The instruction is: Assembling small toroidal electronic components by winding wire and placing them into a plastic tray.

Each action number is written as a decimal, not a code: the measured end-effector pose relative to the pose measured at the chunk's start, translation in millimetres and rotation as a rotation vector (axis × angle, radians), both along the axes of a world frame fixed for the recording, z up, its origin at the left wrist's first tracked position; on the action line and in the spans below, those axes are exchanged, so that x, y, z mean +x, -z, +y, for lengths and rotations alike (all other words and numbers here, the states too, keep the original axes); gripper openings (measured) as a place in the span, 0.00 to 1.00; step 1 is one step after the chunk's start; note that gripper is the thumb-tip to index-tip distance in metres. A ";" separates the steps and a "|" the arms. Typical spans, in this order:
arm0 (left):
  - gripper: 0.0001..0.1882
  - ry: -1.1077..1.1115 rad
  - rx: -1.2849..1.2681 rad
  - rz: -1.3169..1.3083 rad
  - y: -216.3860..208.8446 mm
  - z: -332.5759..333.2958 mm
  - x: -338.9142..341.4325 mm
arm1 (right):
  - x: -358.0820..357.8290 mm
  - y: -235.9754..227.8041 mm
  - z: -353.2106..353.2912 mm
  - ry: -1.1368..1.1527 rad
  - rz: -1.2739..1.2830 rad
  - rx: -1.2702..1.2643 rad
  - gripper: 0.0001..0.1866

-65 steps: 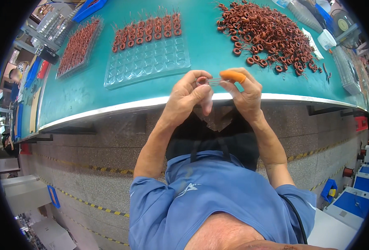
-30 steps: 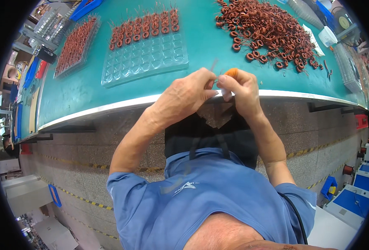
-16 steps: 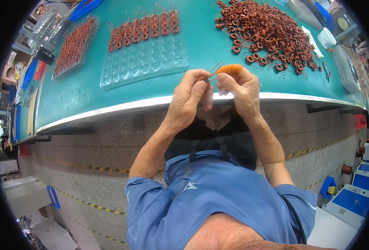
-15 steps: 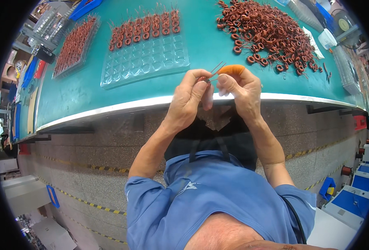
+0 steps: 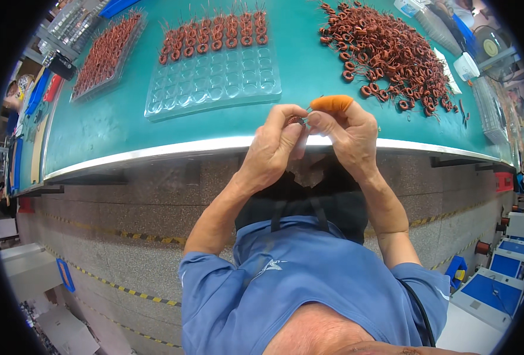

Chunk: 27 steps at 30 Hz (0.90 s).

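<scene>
Over the front edge of the green table, my left hand (image 5: 272, 145) is closed around a copper-wound ring coil (image 5: 294, 120), pinched between thumb and fingers. My right hand (image 5: 346, 133), with an orange cover (image 5: 332, 103) on its index finger, pinches the coil's wire leads at the fingertips, close against the left hand. Most of the coil is hidden by my fingers. Ahead and to the left lies a clear plastic tray (image 5: 214, 89) with round pockets; upright coils (image 5: 217, 36) fill its far rows, and the near pockets hold none.
A large heap of loose coils (image 5: 386, 56) covers the table's right side. A second tray packed with coils (image 5: 105, 56) lies at the far left. Near the right edge are a white cup (image 5: 465, 66) and stacked clear trays (image 5: 490, 106). The table's pale front edge (image 5: 191, 146) runs beneath my hands.
My right fingers have closed onto the coil's leads, which stuck out free before. The view has shifted slightly, so the table's things appear a little to the right.
</scene>
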<state>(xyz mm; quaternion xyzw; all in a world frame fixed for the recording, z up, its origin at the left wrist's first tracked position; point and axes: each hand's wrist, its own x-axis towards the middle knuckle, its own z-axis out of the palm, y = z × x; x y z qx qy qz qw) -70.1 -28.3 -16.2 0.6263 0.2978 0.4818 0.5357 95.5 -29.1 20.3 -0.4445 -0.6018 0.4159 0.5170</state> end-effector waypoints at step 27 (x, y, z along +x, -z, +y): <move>0.10 -0.144 -0.268 -0.345 8.3 -6.5 -5.5 | -17.4 15.6 2.0 0.163 0.184 0.027 0.13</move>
